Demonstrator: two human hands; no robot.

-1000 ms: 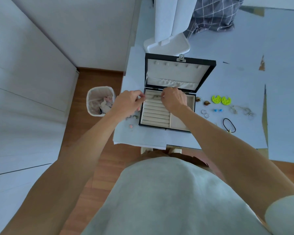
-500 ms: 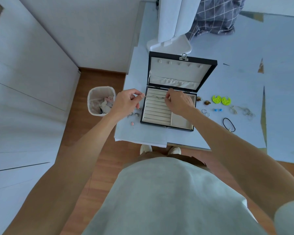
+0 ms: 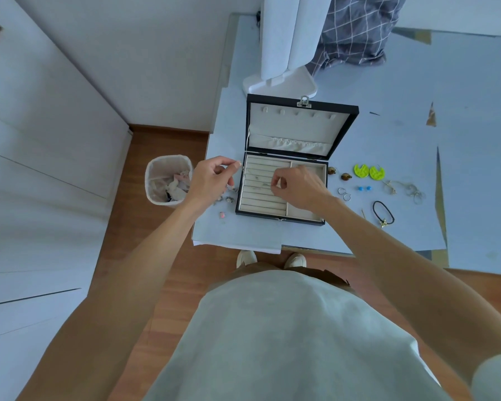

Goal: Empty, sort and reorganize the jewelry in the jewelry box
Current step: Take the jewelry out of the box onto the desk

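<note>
- Head view looks down at a table (image 3: 388, 134) covered in pale paper, with the jewelry box (image 3: 281, 188) near its front left corner.
- Its lid (image 3: 298, 127) stands open, toward the back edge.
- Left hand (image 3: 211, 180) is just left of the box, with thumb and finger pinching something tiny and shiny; I cannot tell what it is.
- Right hand (image 3: 298, 188) is over the ring rows (image 3: 262, 195), fingers curled and pinched on a small thing, too small to name.
- To the right of the box lie 2 yellow-green earrings (image 3: 369, 172), 2 silver hoops (image 3: 344, 193), 2 blue studs (image 3: 364, 188) and a black cord (image 3: 383, 213).
- A little pink charm (image 3: 222, 215) lies near the front left corner.
- A trash bin (image 3: 168, 183) stands on the floor to the left.
</note>
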